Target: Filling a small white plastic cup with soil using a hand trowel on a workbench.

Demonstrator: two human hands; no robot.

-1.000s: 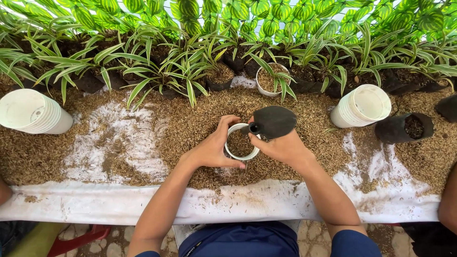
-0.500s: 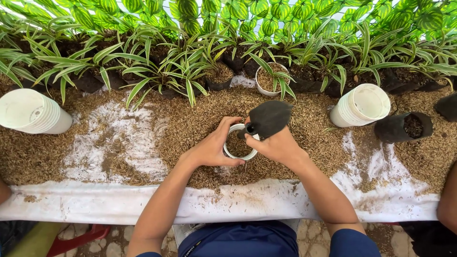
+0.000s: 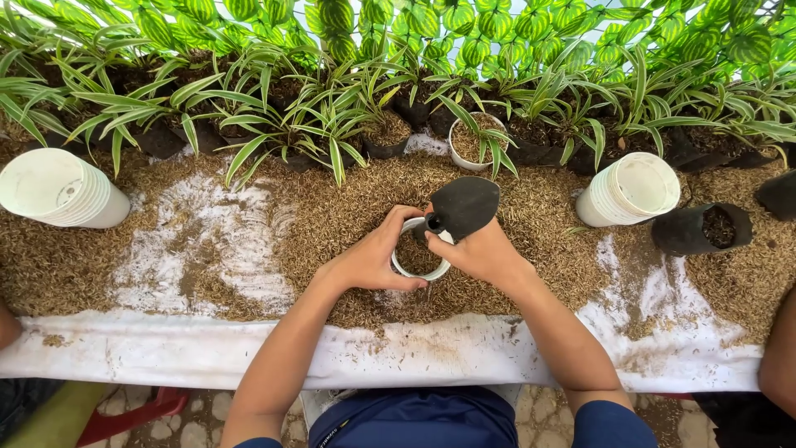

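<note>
Two hands meet at a small white pot (image 3: 405, 267) on the husk-strewn bench (image 3: 249, 249): left hand (image 3: 371, 255) wrapped around its rim, right hand (image 3: 479, 251) gripping a black trowel (image 3: 461, 207) above it. Beyond, leafy plants (image 3: 315, 124).

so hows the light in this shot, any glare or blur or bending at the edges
Head view: soft, even daylight with faint shadows; the white pot, the left hand and the right hand holding the black trowel are sharp; the white pot stacks look bright but not blown out; wide-angle bending curves the bench edge.
</note>
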